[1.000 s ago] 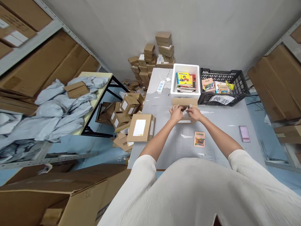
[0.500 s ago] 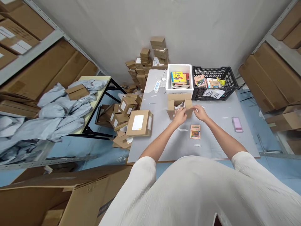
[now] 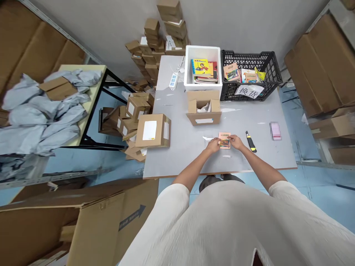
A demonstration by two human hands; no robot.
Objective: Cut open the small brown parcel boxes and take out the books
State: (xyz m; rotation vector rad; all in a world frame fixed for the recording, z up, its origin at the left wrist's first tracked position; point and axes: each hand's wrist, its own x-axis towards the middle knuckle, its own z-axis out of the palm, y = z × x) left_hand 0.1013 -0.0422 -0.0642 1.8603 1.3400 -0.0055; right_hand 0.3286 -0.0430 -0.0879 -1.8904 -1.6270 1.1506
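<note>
A small orange-pink book (image 3: 224, 144) with a coloured picture on its cover lies on the grey table near the front edge. My left hand (image 3: 213, 145) pinches its left side, and my right hand (image 3: 235, 142) has its fingers closed on the upper right side. Just right of my right hand is a black and yellow utility knife (image 3: 251, 142). Beyond my hands stands a small cardboard box (image 3: 204, 119) with raised flaps and white wrapping (image 3: 204, 108) inside; a white label is on its near flap.
At the back are a white foam bin (image 3: 203, 87) of books and a black crate (image 3: 227, 94) with books and a paper sign. A taped carton (image 3: 141, 133) sits at the table's left edge. A pink blurred object (image 3: 275, 131) lies right. Grey parcels (image 3: 36, 114) cover a side table.
Both hands have left the cardboard box, come back toward me and taken hold of the book. The utility knife now shows on the table. My view has shifted.
</note>
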